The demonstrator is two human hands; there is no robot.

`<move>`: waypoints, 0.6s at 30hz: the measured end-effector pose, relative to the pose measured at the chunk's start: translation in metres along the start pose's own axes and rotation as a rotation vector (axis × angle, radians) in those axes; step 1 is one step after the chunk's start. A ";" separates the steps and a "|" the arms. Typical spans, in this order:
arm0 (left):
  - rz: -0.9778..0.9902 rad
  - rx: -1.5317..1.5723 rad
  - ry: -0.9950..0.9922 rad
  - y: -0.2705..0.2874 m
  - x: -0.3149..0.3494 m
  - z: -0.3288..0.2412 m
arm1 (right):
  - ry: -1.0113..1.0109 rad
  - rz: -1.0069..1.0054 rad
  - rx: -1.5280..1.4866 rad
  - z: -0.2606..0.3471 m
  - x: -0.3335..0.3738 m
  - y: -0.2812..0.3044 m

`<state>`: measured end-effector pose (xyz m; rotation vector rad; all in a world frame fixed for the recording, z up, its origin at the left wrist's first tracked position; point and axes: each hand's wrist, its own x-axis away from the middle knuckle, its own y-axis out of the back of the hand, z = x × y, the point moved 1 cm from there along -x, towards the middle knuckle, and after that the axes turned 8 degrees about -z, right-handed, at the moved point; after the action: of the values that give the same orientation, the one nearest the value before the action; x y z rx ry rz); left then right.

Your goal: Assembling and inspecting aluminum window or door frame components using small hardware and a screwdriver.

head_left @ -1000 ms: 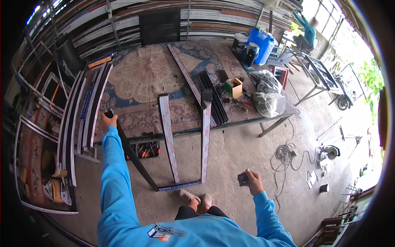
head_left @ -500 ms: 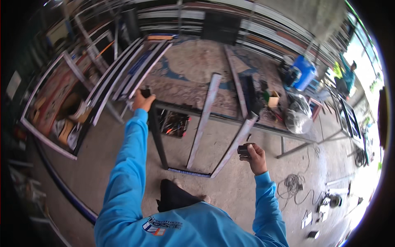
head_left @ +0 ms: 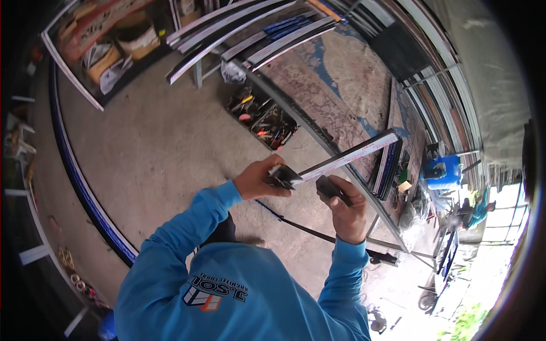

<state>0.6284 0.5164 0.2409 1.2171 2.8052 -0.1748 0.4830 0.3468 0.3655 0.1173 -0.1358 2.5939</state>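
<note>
My left hand [head_left: 263, 179] is wrapped round the end of a dark metal profile [head_left: 286, 175], whose hollow end faces up. Pinched between the thumb and fingers of my right hand [head_left: 348, 211] is a small dark block [head_left: 330, 190], close to that profile end but apart from it. Just beyond both hands, a profile covered in whitish film [head_left: 352, 154] slants toward the workbench. Lower down, a long thin black profile [head_left: 307, 230] runs off to the right below my right wrist.
The workbench [head_left: 301, 111] carries a patterned covering and several film-wrapped profiles [head_left: 244, 31]. Beneath its edge sits a tool tray [head_left: 264, 119]. A blue container [head_left: 443, 172] stands at the right. A long curved profile [head_left: 77, 187] lies left. Another person [head_left: 480, 211] is far right.
My view has turned and tilted. The profile end in my left hand is now nearer me, and my right hand has brought the small block up close to it.
</note>
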 end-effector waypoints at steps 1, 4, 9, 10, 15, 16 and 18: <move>-0.009 0.027 0.024 0.004 0.004 -0.001 | 0.066 0.047 0.094 0.006 -0.003 -0.014; -0.005 0.048 0.129 0.009 0.012 0.000 | 0.048 0.039 0.265 0.027 -0.010 -0.048; -0.005 0.144 0.095 0.011 0.014 0.006 | 0.026 0.064 0.594 0.039 -0.013 -0.069; -0.011 0.174 0.036 0.010 0.014 0.007 | 0.011 0.034 0.629 0.042 -0.014 -0.077; 0.022 0.217 -0.028 0.014 0.011 0.004 | -0.078 0.071 0.793 0.050 -0.020 -0.088; 0.018 0.223 -0.026 0.013 0.010 0.006 | 0.020 0.119 0.860 0.052 -0.022 -0.093; 0.025 0.202 -0.083 0.011 0.008 0.010 | 0.118 0.168 0.927 0.056 -0.025 -0.099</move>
<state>0.6311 0.5279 0.2292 1.2516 2.7534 -0.5060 0.5589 0.4120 0.4250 0.2864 1.1416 2.5997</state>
